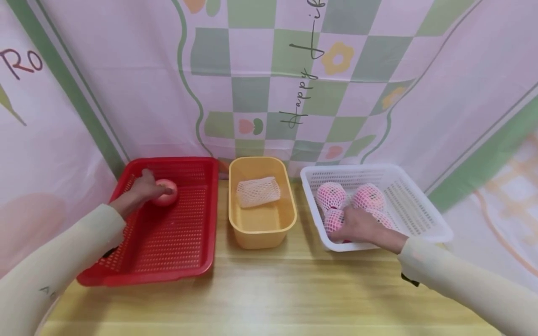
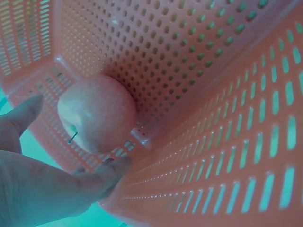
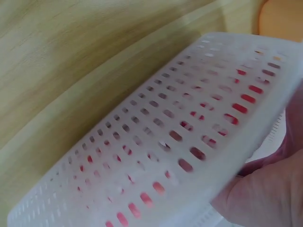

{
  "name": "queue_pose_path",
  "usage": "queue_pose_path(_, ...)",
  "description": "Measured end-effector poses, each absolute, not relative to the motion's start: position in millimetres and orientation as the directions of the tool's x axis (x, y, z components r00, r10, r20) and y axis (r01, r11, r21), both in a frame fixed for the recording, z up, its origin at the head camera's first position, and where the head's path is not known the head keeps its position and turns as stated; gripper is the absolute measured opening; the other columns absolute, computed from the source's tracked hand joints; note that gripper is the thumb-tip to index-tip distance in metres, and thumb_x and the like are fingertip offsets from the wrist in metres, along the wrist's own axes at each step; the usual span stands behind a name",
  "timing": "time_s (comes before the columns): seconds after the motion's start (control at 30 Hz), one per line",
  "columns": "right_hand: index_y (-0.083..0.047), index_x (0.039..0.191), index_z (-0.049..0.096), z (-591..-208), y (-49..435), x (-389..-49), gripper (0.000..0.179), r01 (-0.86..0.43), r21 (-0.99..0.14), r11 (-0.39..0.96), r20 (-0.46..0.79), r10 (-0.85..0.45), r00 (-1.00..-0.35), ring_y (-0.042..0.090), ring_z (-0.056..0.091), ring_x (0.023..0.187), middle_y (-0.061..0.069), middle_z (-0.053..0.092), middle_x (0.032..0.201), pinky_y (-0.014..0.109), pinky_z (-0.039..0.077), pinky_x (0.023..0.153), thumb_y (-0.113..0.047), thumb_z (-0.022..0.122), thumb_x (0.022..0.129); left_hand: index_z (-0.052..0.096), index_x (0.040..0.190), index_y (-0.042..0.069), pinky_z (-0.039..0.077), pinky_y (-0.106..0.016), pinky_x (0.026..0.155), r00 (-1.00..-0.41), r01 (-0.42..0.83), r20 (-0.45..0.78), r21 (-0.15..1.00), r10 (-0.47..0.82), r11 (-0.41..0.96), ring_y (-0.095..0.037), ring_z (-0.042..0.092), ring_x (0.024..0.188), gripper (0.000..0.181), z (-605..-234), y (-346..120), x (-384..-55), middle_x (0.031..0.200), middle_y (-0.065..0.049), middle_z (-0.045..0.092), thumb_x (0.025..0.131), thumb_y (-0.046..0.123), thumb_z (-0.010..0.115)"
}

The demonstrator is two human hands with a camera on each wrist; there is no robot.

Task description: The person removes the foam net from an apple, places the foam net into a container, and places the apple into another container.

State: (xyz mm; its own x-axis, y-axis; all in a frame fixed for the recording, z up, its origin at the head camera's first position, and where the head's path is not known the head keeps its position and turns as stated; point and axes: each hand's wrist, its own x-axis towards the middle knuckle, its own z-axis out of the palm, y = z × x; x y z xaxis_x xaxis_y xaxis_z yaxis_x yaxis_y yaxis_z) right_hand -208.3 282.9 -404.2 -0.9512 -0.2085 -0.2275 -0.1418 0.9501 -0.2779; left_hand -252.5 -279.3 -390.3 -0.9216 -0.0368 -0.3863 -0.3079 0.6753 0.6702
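Observation:
In the red basket [image 1: 185, 273] lies a bare reddish apple [image 1: 163, 198] with a short stem, also in the left wrist view [image 2: 97, 113]. My left hand [image 1: 147, 186] is at the apple with thumb and fingers spread; the left wrist view shows a gap between them and the fruit. On the right, the white basket [image 1: 420, 205] contains several apples in pink foam nets [image 1: 368, 198]. My right hand [image 1: 357, 225] reaches over its near rim and grips the netted apple [image 1: 334, 219] at the near left corner; its fingertips are hidden, and the basket wall [image 3: 156, 123] blocks the right wrist view.
Between the baskets stands a yellow bin [image 1: 262, 240] with an empty foam net [image 1: 258, 191] in it. All three containers are on a wooden table [image 1: 269, 289], against a patterned cloth [image 1: 290, 93] that hangs behind them.

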Motion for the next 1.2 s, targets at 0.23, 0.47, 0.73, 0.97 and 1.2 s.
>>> queue_pose_path(0.23, -0.002, 0.097, 0.057, -385, 288, -203, 0.056, -0.154, -0.319, 0.935, -0.236, -0.236, -0.943, 0.018, 0.058, 0.058, 0.005, 0.063, 0.07, 0.032, 0.047, 0.05, -0.041, 0.089, 0.073, -0.01, 0.154, -0.021, 0.034, -0.064, 0.12, -0.949, -0.263, -0.307, 0.651, -0.071, 0.712, -0.055, 0.036, 0.142, 0.107, -387, -277, -248, 0.153, -0.046, 0.029, 0.101, 0.032, 0.066)
queue_pose_path(0.47, 0.02, 0.137, 0.045, -365, 293, -201, 0.092, -0.111, -0.38, 0.918, -0.28, -0.229, -0.932, 0.019, 0.068, 0.059, 0.008, 0.07, 0.08, 0.033, 0.057, 0.054, -0.034, 0.089, 0.077, -0.002, 0.157, -0.018, 0.036, -0.067, 0.118, -0.959, -0.236, -0.278, 0.679, -0.054, 0.695, -0.051, 0.04, 0.136, 0.102, -383, -276, -242, 0.151, -0.042, 0.033, 0.101, 0.032, 0.067)
queue_pose_path(0.73, 0.018, 0.145, 0.041, -351, 295, -197, 0.106, -0.142, -0.353, 0.925, -0.23, -0.233, -0.945, 0.026, 0.067, 0.079, 0.024, 0.07, 0.104, 0.041, 0.061, 0.068, -0.038, 0.094, 0.073, 0.01, 0.156, -0.019, 0.039, -0.066, 0.116, -0.98, -0.175, -0.19, 0.701, -0.056, 0.691, -0.051, 0.045, 0.134, 0.092, -382, -262, -237, 0.144, -0.043, 0.042, 0.1, 0.025, 0.067)
queue_pose_path(0.97, 0.015, 0.14, 0.049, -336, 289, -187, 0.099, -0.223, -0.363, 0.905, -0.119, -0.282, -0.952, 0.028, 0.066, 0.083, 0.022, 0.07, 0.103, 0.04, 0.06, 0.066, -0.036, 0.096, 0.068, 0.008, 0.158, -0.016, 0.046, -0.058, 0.103, -0.991, -0.095, -0.137, 0.725, 0.009, 0.682, -0.03, 0.053, 0.09, 0.094, -377, -255, -228, 0.096, -0.018, 0.06, 0.1, 0.025, 0.07)
queue_pose_path(1.2, 0.012, 0.138, 0.053, -325, 282, -173, 0.1, -0.281, -0.37, 0.886, -0.051, -0.321, -0.946, 0.028, 0.067, 0.087, 0.021, 0.071, 0.109, 0.042, 0.059, 0.07, -0.038, 0.097, 0.065, 0.012, 0.16, -0.012, 0.047, -0.061, 0.107, -0.996, -0.028, -0.081, 0.717, 0.044, 0.696, -0.039, 0.061, 0.106, 0.095, -367, -239, -213, 0.113, -0.026, 0.064, 0.099, 0.027, 0.074)
